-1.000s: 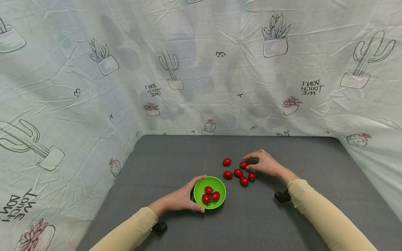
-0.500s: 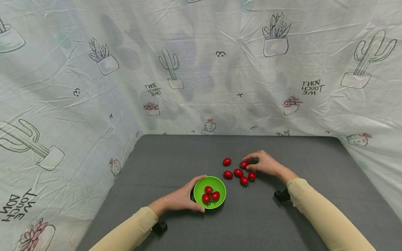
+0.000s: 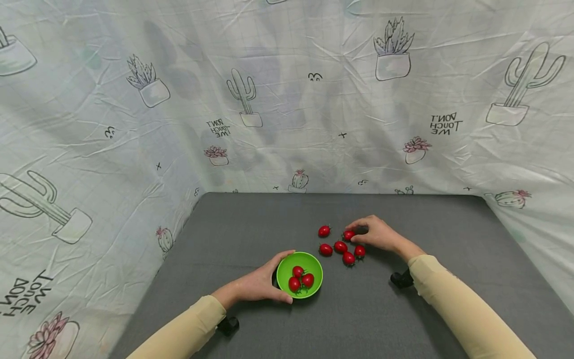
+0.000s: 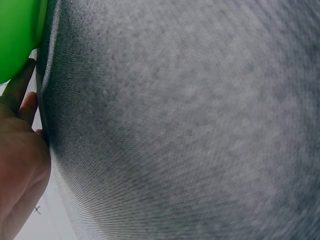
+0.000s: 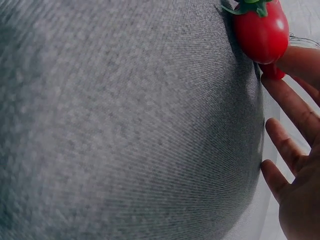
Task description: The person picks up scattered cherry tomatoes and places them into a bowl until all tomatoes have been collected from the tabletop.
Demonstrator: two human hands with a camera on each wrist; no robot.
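Left hand: you grip the green bowl at the frame's lower centre.
Right hand: you pinch a cherry tomato right of centre.

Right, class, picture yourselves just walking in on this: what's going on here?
A person's left hand is curled round the side of a bowl with three tomatoes in it. The right hand has its thumb and fingers at another tomato, seemingly still on the table. Five more tomatoes lie nearby, outside the bowl.
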